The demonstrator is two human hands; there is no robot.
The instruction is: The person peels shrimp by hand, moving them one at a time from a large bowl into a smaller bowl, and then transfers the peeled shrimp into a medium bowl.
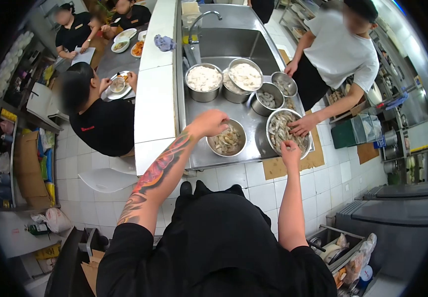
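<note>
My left hand [210,123] is over the rim of a steel bowl [227,140] holding shrimp pieces or shells; its fingers are bent together, and anything in them is too small to name. My right hand [290,152] is closed in a pinch at the near edge of a larger bowl of raw shrimp [279,129]. What it pinches is hidden. A co-worker's hand [303,124] reaches into that same bowl from the right. Behind stand a pot of grey shrimp [267,100] and a smaller pan [283,85] of shrimp.
Steel pots with white contents [204,79] [245,74] stand near the sink [233,47] and faucet [206,17]. A tiled ledge [157,99] borders the counter's left side. The co-worker [345,54] stands right. People sit at a table [107,59] with plates.
</note>
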